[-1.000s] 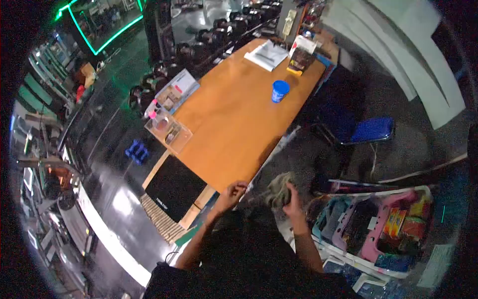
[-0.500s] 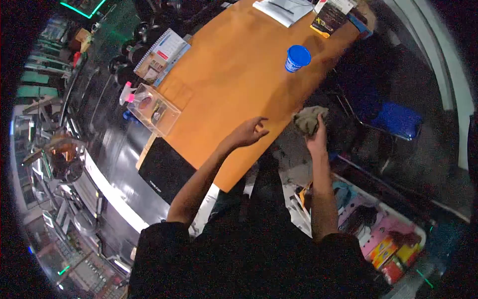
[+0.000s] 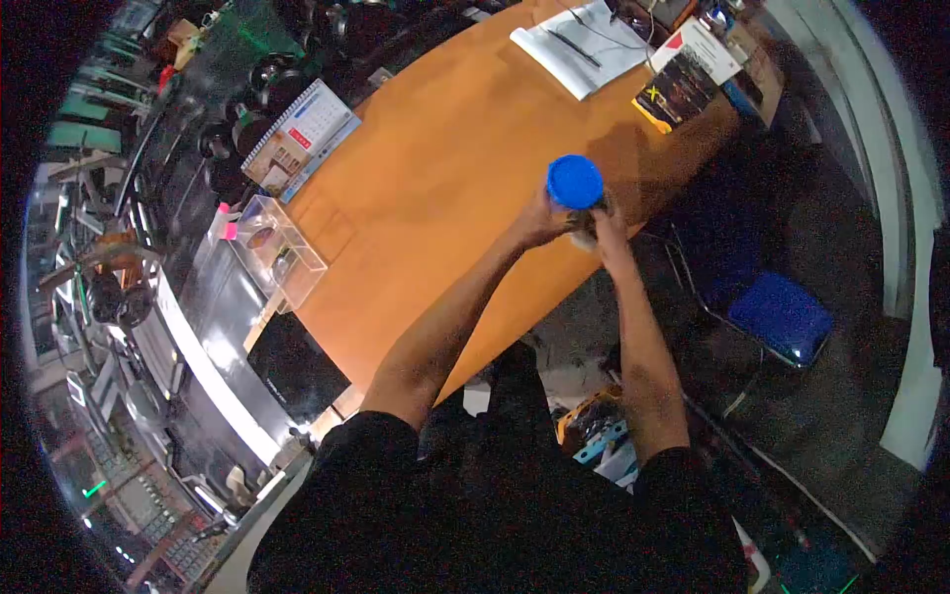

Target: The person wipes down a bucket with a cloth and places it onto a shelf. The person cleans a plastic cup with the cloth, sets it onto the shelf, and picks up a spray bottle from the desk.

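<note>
A blue-lidded tub (image 3: pixel 575 182) is at the right part of the orange-brown table (image 3: pixel 426 188). My left hand (image 3: pixel 542 220) is wrapped round the tub's left side, its fingers partly hidden by the tub. My right hand (image 3: pixel 608 230) is closed on a grey-green cloth (image 3: pixel 583 234) just below and to the right of the tub. The cloth is bunched up against the tub's lower side. Part of the cloth is hidden by the tub and my fingers.
A desk calendar (image 3: pixel 301 141) and a clear acrylic box (image 3: pixel 278 255) line the table's left edge. Papers with a pen (image 3: pixel 580 48) and a black box (image 3: pixel 676 91) lie at the far end. A blue chair (image 3: pixel 782 315) stands at the right.
My left hand has moved forward and right and taken hold of the blue tub. My right hand has brought the cloth left, against the tub. The view has shifted.
</note>
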Demonstrator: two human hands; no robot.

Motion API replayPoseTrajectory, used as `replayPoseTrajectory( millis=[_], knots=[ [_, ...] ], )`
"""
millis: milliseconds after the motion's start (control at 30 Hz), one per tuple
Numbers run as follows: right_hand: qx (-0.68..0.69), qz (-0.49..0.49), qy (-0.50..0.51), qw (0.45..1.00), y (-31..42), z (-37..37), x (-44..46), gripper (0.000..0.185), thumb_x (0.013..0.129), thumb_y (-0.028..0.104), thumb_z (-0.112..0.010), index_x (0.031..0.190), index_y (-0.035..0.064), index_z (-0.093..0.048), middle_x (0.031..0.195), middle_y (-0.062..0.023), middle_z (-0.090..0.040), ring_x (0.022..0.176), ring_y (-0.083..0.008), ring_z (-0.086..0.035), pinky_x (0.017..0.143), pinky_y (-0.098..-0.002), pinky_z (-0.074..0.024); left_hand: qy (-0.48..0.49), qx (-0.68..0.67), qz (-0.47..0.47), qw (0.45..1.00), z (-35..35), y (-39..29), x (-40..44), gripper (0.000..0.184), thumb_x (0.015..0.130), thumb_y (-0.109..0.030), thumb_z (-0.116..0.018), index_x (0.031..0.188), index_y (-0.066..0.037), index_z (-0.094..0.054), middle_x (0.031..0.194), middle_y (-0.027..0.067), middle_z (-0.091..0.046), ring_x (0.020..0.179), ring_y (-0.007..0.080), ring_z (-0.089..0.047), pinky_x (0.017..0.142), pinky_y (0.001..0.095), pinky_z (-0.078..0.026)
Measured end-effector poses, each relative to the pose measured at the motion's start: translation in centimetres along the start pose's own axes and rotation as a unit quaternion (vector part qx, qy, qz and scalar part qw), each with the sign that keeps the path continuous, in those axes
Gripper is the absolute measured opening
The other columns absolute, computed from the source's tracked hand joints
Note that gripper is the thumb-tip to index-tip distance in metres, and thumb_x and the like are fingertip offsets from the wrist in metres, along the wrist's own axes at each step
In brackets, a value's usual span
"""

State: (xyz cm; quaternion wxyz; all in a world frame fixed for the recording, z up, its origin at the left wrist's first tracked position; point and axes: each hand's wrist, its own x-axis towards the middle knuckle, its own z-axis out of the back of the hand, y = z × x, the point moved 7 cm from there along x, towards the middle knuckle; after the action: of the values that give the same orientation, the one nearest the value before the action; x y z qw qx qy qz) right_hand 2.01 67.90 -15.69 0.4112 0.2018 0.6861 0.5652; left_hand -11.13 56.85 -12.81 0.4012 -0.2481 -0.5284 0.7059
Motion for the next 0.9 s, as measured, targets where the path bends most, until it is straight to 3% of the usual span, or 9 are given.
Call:
replayPoseTrajectory(
  millis=[67, 167, 300, 400, 500, 567, 633, 700, 900],
  knots=[
    [-0.043, 0.034, 0.02, 0.998, -1.2, -1.3, -0.9, 0.038, 0.087, 0.015, -0.066, 0.122, 0.0024, -0.057, 0.11, -0.0096, -0.066, 0.104, -0.0262, -0.061, 0.092, -0.0402, -0.0473, 0.027, -0.054, 0.144, 0.988, 1.9, -1.6, -2.6, 0.084, 0.073, -0.043, -0.082, 0.135, -0.005, -0.041, 0.127, 0.0159, -0.056, 0.118, 0.0289, -0.055, 0.099, 0.0418, -0.046],
    [-0.101, 0.032, 0.094, 0.99, -2.7, -5.2, -7.6, 0.039, 0.086, 0.02, -0.068, 0.119, 0.0004, -0.058, 0.115, -0.0131, -0.064, 0.107, -0.0276, -0.059, 0.095, -0.0401, -0.0461, -0.049, -0.051, -0.016, 0.997, 5.7, 0.1, -8.4, 0.08, 0.072, -0.034, -0.083, 0.133, -0.004, -0.042, 0.124, 0.0156, -0.057, 0.114, 0.028, -0.057, 0.095, 0.0422, -0.048],
    [-0.116, -0.001, 0.209, 0.971, -1.3, -11.9, -19.8, 0.046, 0.083, 0.02, -0.073, 0.121, -0.0002, -0.057, 0.114, -0.012, -0.063, 0.106, -0.0239, -0.059, 0.094, -0.0373, -0.0463, -0.087, -0.218, 0.145, 0.961, 10.7, 5.9, -23.0, 0.085, 0.067, -0.035, -0.087, 0.132, -0.004, -0.043, 0.119, 0.0173, -0.059, 0.112, 0.0313, -0.059, 0.093, 0.0428, -0.048],
    [-0.043, -0.152, 0.21, 0.965, -0.9, -14.1, -26.0, 0.046, 0.089, 0.019, -0.067, 0.127, -0.0031, -0.053, 0.117, -0.0096, -0.059, 0.109, -0.019, -0.055, 0.092, -0.0334, -0.0461, -0.12, -0.168, 0.123, 0.971, 16.7, -3.2, -32.0, 0.09, 0.063, -0.035, -0.089, 0.133, -0.004, -0.043, 0.125, 0.0182, -0.058, 0.115, 0.0308, -0.058, 0.094, 0.0418, -0.048],
    [0.071, -0.108, 0.042, 0.991, 2.1, -15.3, -29.4, 0.044, 0.084, 0.019, -0.073, 0.12, -0.0003, -0.057, 0.118, -0.011, -0.061, 0.107, -0.0204, -0.058, 0.092, -0.0351, -0.0473, -0.123, -0.036, 0.149, 0.981, 19.4, -4.4, -40.1, 0.096, 0.056, -0.034, -0.091, 0.134, -0.004, -0.043, 0.126, 0.0183, -0.057, 0.112, 0.0313, -0.06, 0.093, 0.0411, -0.049],
    [-0.121, 0.071, 0.069, 0.988, 6.4, -18.3, -31.9, 0.042, 0.083, 0.011, -0.069, 0.122, 0.0018, -0.055, 0.116, -0.0138, -0.061, 0.105, -0.0287, -0.059, 0.092, -0.0385, -0.0472, -0.102, 0.026, 0.124, 0.987, 21.0, -7.7, -42.1, 0.099, 0.052, -0.032, -0.092, 0.134, -0.004, -0.044, 0.124, 0.0174, -0.058, 0.11, 0.0323, -0.061, 0.092, 0.0407, -0.049],
    [-0.286, 0.301, 0.182, 0.891, 10.9, -22.7, -36.6, 0.045, 0.08, 0.007, -0.066, 0.124, 0.0044, -0.055, 0.116, -0.0157, -0.061, 0.106, -0.0332, -0.058, 0.094, -0.0414, -0.046, -0.088, 0.065, 0.12, 0.987, 22.2, -10.5, -43.5, 0.099, 0.05, -0.031, -0.092, 0.133, -0.005, -0.045, 0.122, 0.0169, -0.059, 0.108, 0.0338, -0.062, 0.092, 0.0405, -0.049],
    [-0.372, 0.352, 0.374, 0.773, 12.0, -27.4, -41.9, 0.048, 0.077, 0.006, -0.067, 0.124, 0.0106, -0.058, 0.126, -0.0141, -0.055, 0.111, -0.034, -0.054, 0.098, -0.0441, -0.0427, -0.085, 0.083, 0.138, 0.983, 23.1, -12.0, -44.4, 0.098, 0.049, -0.031, -0.092, 0.132, -0.005, -0.047, 0.119, 0.0167, -0.06, 0.108, 0.0356, -0.061, 0.091, 0.0404, -0.049],
    [-0.415, 0.408, 0.445, 0.68, 14.8, -30.1, -50.0, 0.05, 0.068, 0.0, -0.065, 0.116, 0.0152, -0.062, 0.115, -0.0053, -0.057, 0.11, -0.032, -0.052, 0.095, -0.0445, -0.0445, -0.175, 0.067, 0.084, 0.979, 28.1, -14.2, -49.3, 0.087, 0.052, -0.023, -0.09, 0.128, -0.006, -0.051, 0.113, 0.0152, -0.062, 0.103, 0.0362, -0.062, 0.088, 0.0414, -0.05]
  ],
)
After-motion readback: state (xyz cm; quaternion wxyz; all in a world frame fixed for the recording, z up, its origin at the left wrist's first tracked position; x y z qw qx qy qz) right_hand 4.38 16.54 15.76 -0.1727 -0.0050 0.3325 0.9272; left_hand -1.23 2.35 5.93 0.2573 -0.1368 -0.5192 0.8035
